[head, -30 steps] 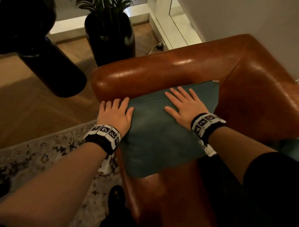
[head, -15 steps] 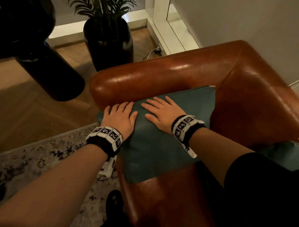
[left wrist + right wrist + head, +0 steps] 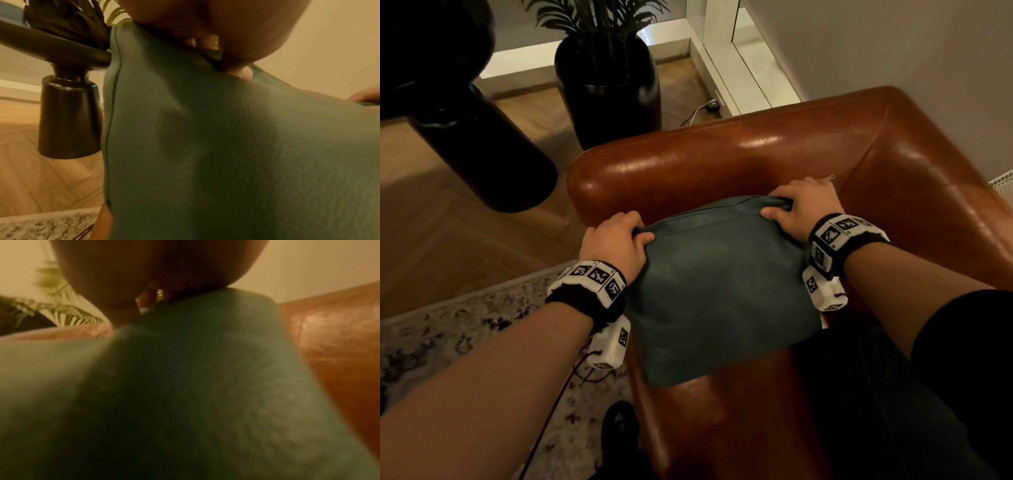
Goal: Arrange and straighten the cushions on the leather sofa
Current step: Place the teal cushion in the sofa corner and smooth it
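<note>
A teal cushion (image 3: 719, 287) sits on the seat of the brown leather sofa (image 3: 722, 164), against its armrest. My left hand (image 3: 619, 240) grips the cushion's top left corner, fingers curled over the edge. At the top right corner my right hand (image 3: 794, 209) grips the fabric, which bunches there. In the left wrist view the cushion (image 3: 226, 154) fills the frame below my thumb. The right wrist view is blurred, with the cushion (image 3: 185, 394) under my palm and the sofa back (image 3: 333, 340) at right.
A black planter (image 3: 609, 89) with a palm stands on the wooden floor behind the armrest. A dark lamp shade (image 3: 465, 120) hangs at the left. A patterned rug (image 3: 465, 335) lies left of the sofa. A white wall (image 3: 893, 44) runs behind.
Both hands went from lying flat on the cushion's face to gripping its top corners. The right hand moved back to the right, and the cushion's top edge is now bunched and lifted.
</note>
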The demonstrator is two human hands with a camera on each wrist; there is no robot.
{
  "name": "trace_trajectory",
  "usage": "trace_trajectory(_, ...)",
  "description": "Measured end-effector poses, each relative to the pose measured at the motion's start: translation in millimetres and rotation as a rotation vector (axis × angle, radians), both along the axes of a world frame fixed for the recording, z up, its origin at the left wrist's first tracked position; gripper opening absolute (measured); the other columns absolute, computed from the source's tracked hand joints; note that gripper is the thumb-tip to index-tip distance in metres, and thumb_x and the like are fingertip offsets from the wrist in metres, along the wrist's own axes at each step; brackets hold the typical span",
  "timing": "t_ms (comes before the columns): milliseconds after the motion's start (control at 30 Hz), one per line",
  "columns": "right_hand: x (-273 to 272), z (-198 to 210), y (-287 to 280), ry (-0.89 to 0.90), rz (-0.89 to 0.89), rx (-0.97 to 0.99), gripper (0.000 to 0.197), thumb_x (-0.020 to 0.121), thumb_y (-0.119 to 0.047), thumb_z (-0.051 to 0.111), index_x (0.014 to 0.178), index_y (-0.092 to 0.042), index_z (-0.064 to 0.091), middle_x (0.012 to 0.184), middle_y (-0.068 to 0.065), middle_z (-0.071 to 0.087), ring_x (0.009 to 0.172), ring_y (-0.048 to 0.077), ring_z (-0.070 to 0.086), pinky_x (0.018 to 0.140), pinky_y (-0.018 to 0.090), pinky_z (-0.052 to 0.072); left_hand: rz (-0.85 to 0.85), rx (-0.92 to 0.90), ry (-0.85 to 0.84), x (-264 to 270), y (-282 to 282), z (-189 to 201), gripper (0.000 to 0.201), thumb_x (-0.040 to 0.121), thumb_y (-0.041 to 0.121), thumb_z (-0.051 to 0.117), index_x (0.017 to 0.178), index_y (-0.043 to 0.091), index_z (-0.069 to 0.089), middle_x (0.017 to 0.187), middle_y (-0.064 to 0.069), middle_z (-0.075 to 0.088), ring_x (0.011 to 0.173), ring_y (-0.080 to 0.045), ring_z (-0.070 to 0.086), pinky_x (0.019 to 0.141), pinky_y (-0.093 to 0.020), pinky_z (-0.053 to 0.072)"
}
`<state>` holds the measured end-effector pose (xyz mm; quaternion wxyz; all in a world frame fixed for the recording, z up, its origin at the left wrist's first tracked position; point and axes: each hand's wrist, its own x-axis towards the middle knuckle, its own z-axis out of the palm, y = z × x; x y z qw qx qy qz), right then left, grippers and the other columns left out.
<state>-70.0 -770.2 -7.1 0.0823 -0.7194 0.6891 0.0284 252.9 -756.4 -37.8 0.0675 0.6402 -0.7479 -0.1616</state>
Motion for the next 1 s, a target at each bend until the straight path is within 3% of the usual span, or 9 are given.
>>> trace_trajectory(167,1,5,-4,-0.022,0.001,-0.041,0.035,0.090,-0.057,0.051,0.108,-0.032,0.070,0.107,-0.003,0.068,0.111,0.024,0.053,0.104,0.045,0.025,-0.001,-0.013,-0.001,5,3,-2,0.014,0.096,0.037,0.046,0.091,0.024,0.049,0.087,0.005,0.047,0.085,-0.027,0.055,0.078,-0.039,0.038)
trace_trajectory(333,-35,1,-6,-0.033,-0.110,0.120,0.045,0.097,-0.057,0.031,0.129,-0.036,0.055,0.139,-0.003,0.055,0.135,0.023,0.039,0.117,0.051,0.005,-0.089,0.000,-0.127,13,5,-5,0.027,0.098,0.043,0.031,0.105,0.022,0.048,0.100,-0.003,0.057,0.092,-0.028,0.058,0.080,-0.041,0.042)
trace_trajectory(400,-43,6,-7,-0.020,-0.085,0.103,0.040,0.096,-0.052,0.041,0.120,-0.028,0.063,0.123,0.003,0.066,0.119,0.027,0.054,0.114,0.046,0.022,-0.089,-0.001,-0.150,13,5,-4,0.025,0.098,0.044,0.032,0.100,0.022,0.043,0.097,-0.002,0.054,0.090,-0.029,0.057,0.079,-0.042,0.041)
trace_trajectory(467,-43,11,-7,-0.082,-0.124,0.026,0.036,0.094,-0.047,0.052,0.113,-0.022,0.069,0.112,0.006,0.071,0.105,0.029,0.061,0.097,0.039,0.044,-0.082,0.008,-0.130,13,1,-1,0.023,0.097,0.044,0.037,0.094,0.021,0.040,0.090,-0.001,0.046,0.086,-0.030,0.055,0.073,-0.040,0.041)
trace_trajectory(567,-38,10,-7,-0.119,-0.166,-0.025,0.034,0.093,-0.043,0.057,0.115,-0.019,0.069,0.113,0.007,0.070,0.104,0.030,0.062,0.090,0.039,0.051,-0.047,0.048,-0.090,11,-5,4,0.025,0.096,0.042,0.044,0.094,0.017,0.041,0.090,-0.003,0.045,0.086,-0.031,0.053,0.069,-0.040,0.043)
trace_trajectory(667,-24,5,-6,-0.023,-0.126,-0.068,0.035,0.095,-0.036,0.054,0.124,-0.020,0.062,0.122,0.012,0.064,0.114,0.034,0.055,0.099,0.043,0.043,-0.019,-0.013,-0.167,4,0,8,0.027,0.096,0.038,0.044,0.112,0.017,0.049,0.110,-0.009,0.055,0.102,-0.033,0.052,0.084,-0.045,0.043)
trace_trajectory(800,48,-6,10,-0.097,0.167,-0.060,0.050,0.098,-0.041,0.042,0.144,-0.021,0.043,0.148,0.005,0.045,0.139,0.026,0.036,0.116,0.047,0.021,-0.084,-0.023,-0.099,-29,2,12,0.045,0.096,0.047,0.031,0.132,0.024,0.046,0.132,-0.005,0.054,0.121,-0.030,0.048,0.104,-0.047,0.035)
trace_trajectory(900,99,-21,22,-0.071,0.219,0.160,0.057,0.101,-0.050,0.023,0.154,-0.030,0.016,0.161,-0.009,0.018,0.150,0.013,0.008,0.119,0.052,-0.004,-0.050,0.133,-0.161,-48,-7,8,0.039,0.097,0.050,0.028,0.121,0.026,0.049,0.126,-0.004,0.058,0.118,-0.030,0.051,0.099,-0.049,0.034)
trace_trajectory(1000,86,-29,22,0.026,0.242,0.135,0.060,0.098,-0.058,0.011,0.154,-0.036,0.006,0.163,-0.010,0.010,0.150,0.012,0.001,0.120,0.047,-0.006,-0.039,0.192,-0.155,-42,-14,6,0.025,0.097,0.048,0.034,0.106,0.029,0.047,0.113,-0.002,0.059,0.110,-0.031,0.053,0.094,-0.051,0.034)
